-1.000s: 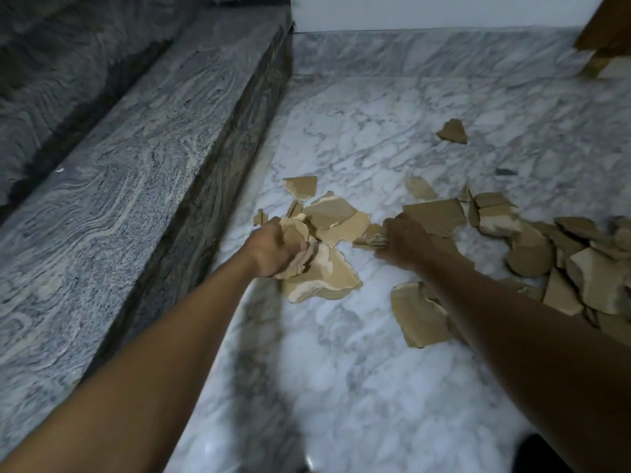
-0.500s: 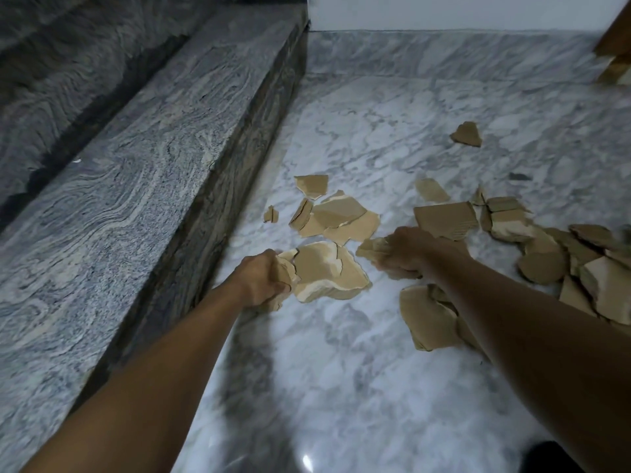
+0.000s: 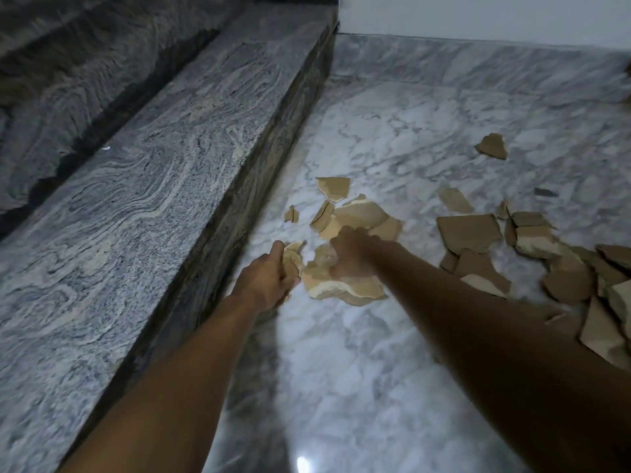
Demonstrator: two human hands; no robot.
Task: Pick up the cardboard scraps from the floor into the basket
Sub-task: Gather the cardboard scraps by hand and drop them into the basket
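Cardboard scraps [image 3: 345, 285] lie on the marble floor [image 3: 341, 370] beside the granite step [image 3: 170, 186]; left hand [image 3: 269, 279] is clenched on gathered pieces nearest the step, freeing right hand [image 3: 351, 254], curled over the pile farther out, to collect more; no basket visible.

Torn tan cardboard scraps [image 3: 292, 259] are gripped in the closed left hand [image 3: 269, 279]; a large tan scrap [image 3: 345, 288] is pressed under the right hand [image 3: 351, 256] fingers
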